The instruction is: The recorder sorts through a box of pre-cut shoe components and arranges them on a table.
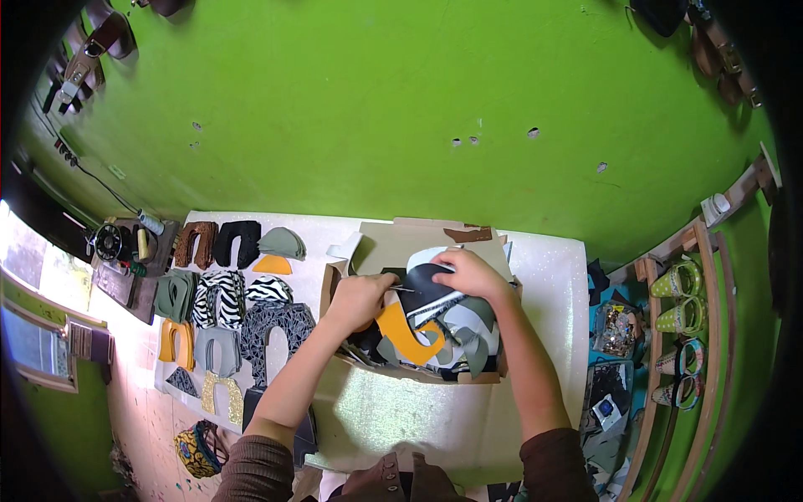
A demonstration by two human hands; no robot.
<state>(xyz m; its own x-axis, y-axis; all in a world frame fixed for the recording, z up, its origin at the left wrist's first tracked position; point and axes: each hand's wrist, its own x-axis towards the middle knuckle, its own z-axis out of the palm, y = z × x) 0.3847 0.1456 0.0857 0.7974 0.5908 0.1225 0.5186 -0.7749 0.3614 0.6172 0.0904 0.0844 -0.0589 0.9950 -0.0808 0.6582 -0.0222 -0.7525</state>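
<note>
Both my hands are over an open cardboard box (376,243) filled with cut scraps of sheet material. Pinched between the fingers of my right hand (470,272) is the upper edge of a dark, rounded piece of material (424,293). My left hand (360,299) is closed at the left of that piece; a thin shiny strip shows by its fingertips, too small to name. Just below lies a curved orange cutout (397,333). Grey-green scraps (468,322) and black-and-white ones fill the right part of the box.
Stacks of U-shaped cutouts, such as zebra-striped pieces (219,299) and orange ones (176,344), cover the table's left side. A machine with a handwheel (109,243) stands beyond them. To the right are a tub of small parts (617,328) and a wooden rack with shoes (679,280).
</note>
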